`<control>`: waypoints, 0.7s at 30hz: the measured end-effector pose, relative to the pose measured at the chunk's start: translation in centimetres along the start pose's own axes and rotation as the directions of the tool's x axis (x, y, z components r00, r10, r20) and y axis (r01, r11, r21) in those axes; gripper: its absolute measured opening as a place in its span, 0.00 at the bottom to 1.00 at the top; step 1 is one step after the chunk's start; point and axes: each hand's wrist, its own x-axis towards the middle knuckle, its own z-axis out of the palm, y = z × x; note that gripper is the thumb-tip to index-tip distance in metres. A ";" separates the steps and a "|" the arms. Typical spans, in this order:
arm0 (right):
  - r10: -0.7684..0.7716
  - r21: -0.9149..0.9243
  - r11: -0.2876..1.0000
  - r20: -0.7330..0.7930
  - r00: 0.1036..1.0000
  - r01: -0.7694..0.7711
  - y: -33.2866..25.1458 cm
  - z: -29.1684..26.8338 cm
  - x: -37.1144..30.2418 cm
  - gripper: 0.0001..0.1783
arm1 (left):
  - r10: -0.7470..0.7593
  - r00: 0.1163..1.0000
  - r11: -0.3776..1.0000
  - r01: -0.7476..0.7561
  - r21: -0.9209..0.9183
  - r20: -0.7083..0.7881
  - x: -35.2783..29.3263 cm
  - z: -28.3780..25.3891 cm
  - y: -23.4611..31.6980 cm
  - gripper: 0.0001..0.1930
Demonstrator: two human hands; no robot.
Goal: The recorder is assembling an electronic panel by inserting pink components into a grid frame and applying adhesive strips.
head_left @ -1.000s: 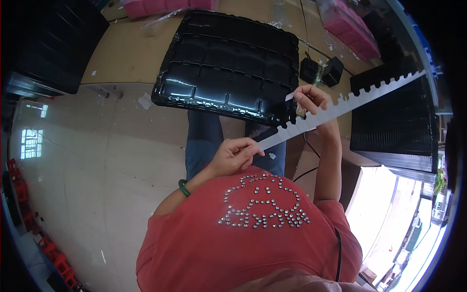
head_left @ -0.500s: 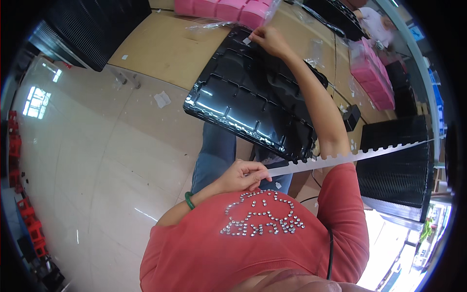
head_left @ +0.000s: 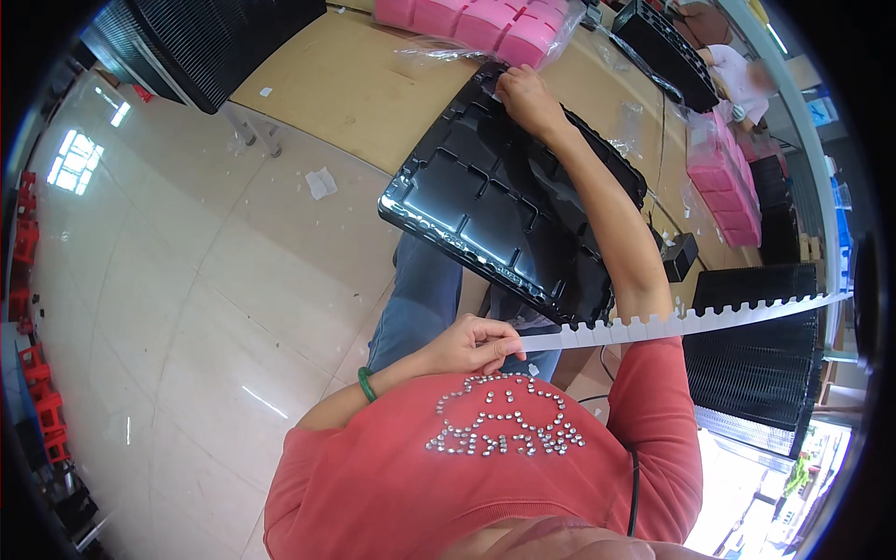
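Note:
A black moulded plastic tray point(head_left: 467, 201) with shallow compartments lies tilted across my knees, its far part against the table. My right hand point(head_left: 530, 98) reaches over it to the far corner. Its fingers are curled and closed at the tray's rim; whatever lies under the fingertips is hidden. Close to my body, my left hand point(head_left: 478, 343) pinches one end of a long white label strip point(head_left: 644, 329) with a notched upper edge. The strip stretches to the right, passing in front of my right forearm. A green bangle point(head_left: 366, 384) circles my left wrist.
Pink wrapped blocks point(head_left: 476, 23) stand on the brown tabletop point(head_left: 327, 84), with more pink blocks point(head_left: 723, 182) farther right. Stacks of black trays point(head_left: 219, 47) rise at the left and right. A co-worker point(head_left: 742, 79) sits beyond. White scraps point(head_left: 321, 183) dot the floor.
My right hand has closed in on the tray's far corner; the small white label at its fingertips no longer shows clearly. My left hand keeps its hold on the strip. The whole view has shifted slightly.

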 end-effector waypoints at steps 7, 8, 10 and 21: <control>0.017 0.079 0.997 -0.061 0.998 -0.012 -0.7 -0.1 -0.6 0.05 | -0.018 1.000 1.000 0.018 -0.003 0.011 0.2 -0.1 0.0 0.14; 0.017 0.080 0.997 -0.064 0.998 -0.012 -0.9 -0.1 -0.7 0.05 | -0.025 1.000 1.000 0.026 -0.009 0.015 0.3 -0.1 0.0 0.14; 0.080 0.149 0.986 -0.066 0.995 -0.069 -1.2 0.2 -0.9 0.05 | -0.013 1.000 1.000 0.013 -0.008 0.013 0.3 -0.1 -0.1 0.14; 0.195 0.144 0.972 -0.067 0.979 -0.184 -1.2 -0.5 -1.6 0.06 | -0.005 1.000 0.999 0.005 -0.053 0.014 -0.2 0.4 -0.9 0.14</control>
